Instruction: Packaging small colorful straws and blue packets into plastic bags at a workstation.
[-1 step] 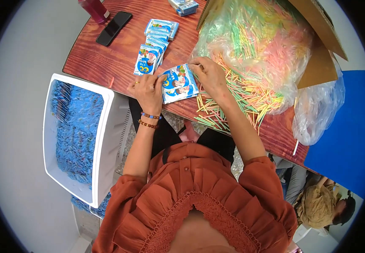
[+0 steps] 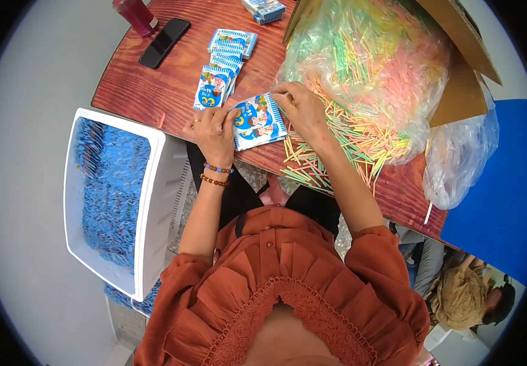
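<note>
A small blue and white printed packet lies near the front edge of the reddish wooden table. My left hand grips its left side, with bead bracelets on the wrist. My right hand pinches its upper right corner. Right of that hand spreads a pile of thin coloured sticks, spilling from a clear plastic bag. A fanned row of similar packets lies just beyond my left hand.
A white bin full of blue packets stands left of my lap. A black phone, a red bottle and a cardboard box are on the table. An empty clear bag hangs at the right edge. Another person sits lower right.
</note>
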The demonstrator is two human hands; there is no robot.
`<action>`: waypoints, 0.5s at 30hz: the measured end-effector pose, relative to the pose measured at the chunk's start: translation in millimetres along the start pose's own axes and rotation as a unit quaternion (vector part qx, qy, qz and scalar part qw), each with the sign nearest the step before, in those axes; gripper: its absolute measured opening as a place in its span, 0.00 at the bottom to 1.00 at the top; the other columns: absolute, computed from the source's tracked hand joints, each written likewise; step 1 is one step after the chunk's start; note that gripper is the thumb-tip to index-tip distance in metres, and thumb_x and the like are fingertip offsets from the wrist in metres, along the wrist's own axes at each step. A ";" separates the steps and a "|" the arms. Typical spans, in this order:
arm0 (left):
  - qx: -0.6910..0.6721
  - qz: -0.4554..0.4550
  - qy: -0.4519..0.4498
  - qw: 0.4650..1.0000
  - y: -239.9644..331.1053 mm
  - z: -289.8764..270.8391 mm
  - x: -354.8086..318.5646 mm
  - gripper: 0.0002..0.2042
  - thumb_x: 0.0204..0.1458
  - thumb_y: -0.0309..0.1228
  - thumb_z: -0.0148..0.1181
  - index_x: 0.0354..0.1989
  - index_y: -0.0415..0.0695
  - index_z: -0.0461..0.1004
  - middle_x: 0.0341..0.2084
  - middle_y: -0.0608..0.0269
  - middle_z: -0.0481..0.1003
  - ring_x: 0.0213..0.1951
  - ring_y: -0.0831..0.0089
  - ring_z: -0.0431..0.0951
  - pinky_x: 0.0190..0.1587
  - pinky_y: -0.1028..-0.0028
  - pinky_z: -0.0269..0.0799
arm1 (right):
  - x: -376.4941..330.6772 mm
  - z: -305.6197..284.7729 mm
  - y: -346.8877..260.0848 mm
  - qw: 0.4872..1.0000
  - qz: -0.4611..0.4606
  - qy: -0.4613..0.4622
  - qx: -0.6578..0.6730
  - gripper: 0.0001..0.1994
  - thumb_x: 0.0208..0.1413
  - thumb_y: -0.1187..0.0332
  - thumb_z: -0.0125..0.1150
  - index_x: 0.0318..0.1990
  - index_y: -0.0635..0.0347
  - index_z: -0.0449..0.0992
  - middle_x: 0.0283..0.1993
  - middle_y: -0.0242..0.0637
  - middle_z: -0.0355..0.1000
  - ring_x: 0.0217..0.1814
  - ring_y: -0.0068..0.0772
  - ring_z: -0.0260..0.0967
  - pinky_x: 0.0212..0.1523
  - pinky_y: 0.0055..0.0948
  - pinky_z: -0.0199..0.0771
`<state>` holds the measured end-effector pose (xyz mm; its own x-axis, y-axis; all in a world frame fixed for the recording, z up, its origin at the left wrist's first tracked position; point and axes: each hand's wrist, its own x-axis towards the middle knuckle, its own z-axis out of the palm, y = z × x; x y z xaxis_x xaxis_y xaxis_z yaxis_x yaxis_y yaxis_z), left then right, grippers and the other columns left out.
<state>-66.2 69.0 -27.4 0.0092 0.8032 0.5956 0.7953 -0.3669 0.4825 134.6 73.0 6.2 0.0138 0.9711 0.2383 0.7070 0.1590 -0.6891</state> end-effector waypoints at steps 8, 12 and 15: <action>-0.444 -0.165 -0.020 0.881 25.4 -18.4 4.0 0.06 0.60 0.26 0.55 0.37 0.37 0.77 0.33 0.71 0.77 0.34 0.85 0.72 0.35 0.83 0.66 | -9.9 -5.0 -8.4 0.907 0.127 -0.154 0.371 0.10 0.57 0.72 0.61 0.44 0.67 0.77 0.38 0.32 0.77 0.38 0.16 0.72 0.38 0.18 0.72; -0.583 -0.296 -0.068 0.754 50.7 -20.5 2.8 0.03 0.56 0.24 0.60 0.36 0.39 0.77 0.33 0.67 0.77 0.33 0.86 0.73 0.34 0.83 0.68 | -30.3 -22.6 -14.8 0.881 0.115 -0.118 0.443 0.10 0.58 0.72 0.60 0.45 0.65 0.77 0.39 0.30 0.76 0.38 0.14 0.71 0.38 0.18 0.72; -0.574 -0.293 -0.093 0.759 56.2 -13.7 -5.5 0.05 0.55 0.24 0.61 0.38 0.39 0.77 0.32 0.68 0.78 0.32 0.85 0.73 0.35 0.83 0.68 | -42.9 -28.4 -7.5 0.892 0.106 -0.099 0.429 0.08 0.57 0.72 0.61 0.42 0.66 0.77 0.35 0.26 0.75 0.37 0.12 0.68 0.37 0.17 0.70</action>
<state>-29.8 37.5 5.3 0.0277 0.9995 0.0128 -0.3554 -0.0021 0.9347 148.8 25.1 20.6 -0.1021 0.9944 -0.0256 -0.0994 -0.0358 -0.9944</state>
